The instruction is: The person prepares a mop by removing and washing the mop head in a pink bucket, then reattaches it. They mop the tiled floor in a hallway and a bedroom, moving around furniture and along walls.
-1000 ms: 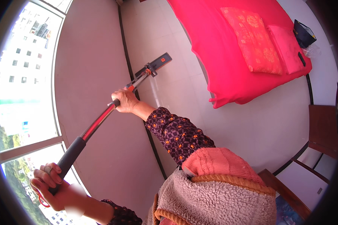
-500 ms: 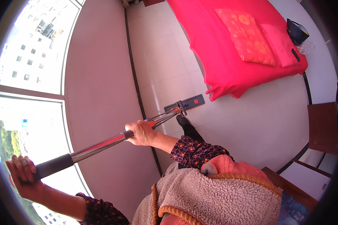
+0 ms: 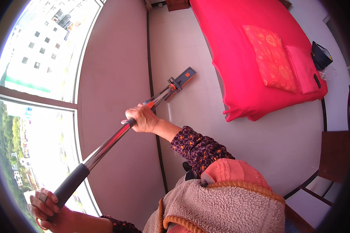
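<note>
A flat mop with a shiny metal pole runs from the lower left toward the middle of the view. My left hand wraps round the dark grip at the top end of the pole. Lower down the pole, my right hand is closed around it, near its orange part. The grey rectangular mop head, with an orange patch, lies on the pale tiled floor between the wall and the bed. Its far end points toward the bed.
A bed with a bright red cover stands at the upper right, bearing two red cushions and a dark bag. On the left are a bare wall and large windows. A brown wooden piece of furniture stands far right.
The mop head has moved away from me along the floor and turned, so it lies more slanted. Both hands have kept their hold; the left hand has come lower and to the right.
</note>
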`<move>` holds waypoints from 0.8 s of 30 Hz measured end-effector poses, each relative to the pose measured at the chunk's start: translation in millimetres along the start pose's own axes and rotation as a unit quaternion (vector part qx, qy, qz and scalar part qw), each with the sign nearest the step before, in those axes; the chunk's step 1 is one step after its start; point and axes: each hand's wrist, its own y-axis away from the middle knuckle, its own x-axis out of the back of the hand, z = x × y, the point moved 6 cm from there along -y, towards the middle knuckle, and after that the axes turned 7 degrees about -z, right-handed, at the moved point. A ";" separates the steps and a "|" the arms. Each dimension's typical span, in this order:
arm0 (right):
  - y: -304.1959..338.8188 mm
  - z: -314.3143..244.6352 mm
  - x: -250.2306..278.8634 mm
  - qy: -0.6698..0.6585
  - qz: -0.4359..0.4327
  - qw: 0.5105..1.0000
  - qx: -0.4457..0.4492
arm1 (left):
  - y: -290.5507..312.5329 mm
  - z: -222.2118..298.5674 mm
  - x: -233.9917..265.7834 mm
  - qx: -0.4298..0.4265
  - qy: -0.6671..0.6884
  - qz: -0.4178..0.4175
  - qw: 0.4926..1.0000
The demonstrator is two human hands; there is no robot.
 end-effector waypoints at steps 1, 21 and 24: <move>-11.9 28.5 2.6 0.003 0.019 1.000 -0.005 | -2.8 -26.4 -24.8 0.014 0.001 -0.018 1.000; -122.5 255.9 42.9 0.075 -0.186 0.979 -0.020 | -72.4 -223.9 -188.3 0.039 -0.078 -0.202 0.975; -139.9 237.3 42.2 0.086 -0.246 0.965 -0.019 | -74.0 -214.5 -186.0 0.057 -0.071 -0.082 0.992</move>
